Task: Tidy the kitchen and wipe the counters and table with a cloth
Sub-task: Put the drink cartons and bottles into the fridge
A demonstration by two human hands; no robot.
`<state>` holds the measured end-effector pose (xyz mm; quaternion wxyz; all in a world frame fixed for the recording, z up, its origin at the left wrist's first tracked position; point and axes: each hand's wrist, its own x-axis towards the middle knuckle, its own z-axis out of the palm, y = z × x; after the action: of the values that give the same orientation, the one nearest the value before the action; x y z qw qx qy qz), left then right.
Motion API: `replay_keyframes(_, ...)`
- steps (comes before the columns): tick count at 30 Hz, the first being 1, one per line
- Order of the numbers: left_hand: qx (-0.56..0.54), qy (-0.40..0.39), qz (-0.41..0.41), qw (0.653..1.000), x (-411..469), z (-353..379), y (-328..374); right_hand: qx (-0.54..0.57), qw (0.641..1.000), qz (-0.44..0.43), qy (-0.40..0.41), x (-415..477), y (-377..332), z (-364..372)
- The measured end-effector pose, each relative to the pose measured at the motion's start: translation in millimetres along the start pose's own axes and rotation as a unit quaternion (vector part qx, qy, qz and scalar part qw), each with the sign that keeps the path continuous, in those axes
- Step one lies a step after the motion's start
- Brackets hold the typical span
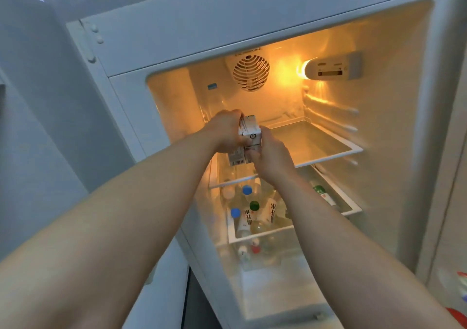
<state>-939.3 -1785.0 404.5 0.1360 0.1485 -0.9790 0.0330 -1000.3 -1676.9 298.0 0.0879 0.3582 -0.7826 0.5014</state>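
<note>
Both my arms reach into an open white fridge (177,38) lit yellow inside. Between my hands is a small white carton (249,135) with a barcode on its lower side, held at the front left of the top glass shelf (316,142). My left hand (225,130) grips the carton from the left and top. My right hand (271,155) holds it from the right and below, fingers curled round its lower corner. Whether the carton rests on the shelf I cannot tell.
The lower shelf (260,235) holds several bottles (246,200) with blue, green and red caps. A round fan grille (251,72) and the lamp housing (331,70) sit on the fridge's back and right walls. The door's edge (449,152) stands at the right.
</note>
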Motion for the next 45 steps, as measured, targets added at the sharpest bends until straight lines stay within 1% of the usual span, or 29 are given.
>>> replay_keyframes(2,0.026,-0.045,-0.022,0.998,11,8,-5,-0.006,0.999,-0.004,-0.031,8,10,9)
replay_keyframes(4,0.022,-0.072,-0.032,0.997,17,15,-13,-0.008,0.999,-0.014,-0.045,12,16,16)
replay_keyframes(9,-0.021,-0.083,-0.068,0.994,21,20,-23,-0.039,0.998,-0.02,-0.054,21,16,22)
replay_keyframes(12,0.021,-0.094,-0.057,0.994,15,24,-21,-0.044,0.997,-0.015,-0.068,24,16,21)
replay_keyframes(16,0.066,-0.072,-0.049,0.994,10,30,-23,-0.031,0.996,-0.004,-0.078,21,17,20)
replay_keyframes(19,0.087,-0.073,-0.064,0.992,10,25,-23,-0.051,0.994,0.008,-0.093,23,19,21)
replay_keyframes(25,0.095,-0.069,-0.093,0.989,13,30,-26,-0.076,0.989,-0.012,-0.126,32,11,26)
replay_keyframes(29,0.096,-0.052,-0.125,0.986,17,36,-29,-0.084,0.99,-0.003,-0.11,39,11,41)
replay_keyframes(34,0.172,-0.019,-0.136,0.975,21,40,-34,-0.077,0.992,0.017,-0.096,46,10,58)
replay_keyframes(45,0.132,-0.016,-0.142,0.981,22,47,-34,-0.091,0.989,0.02,-0.112,46,6,64)
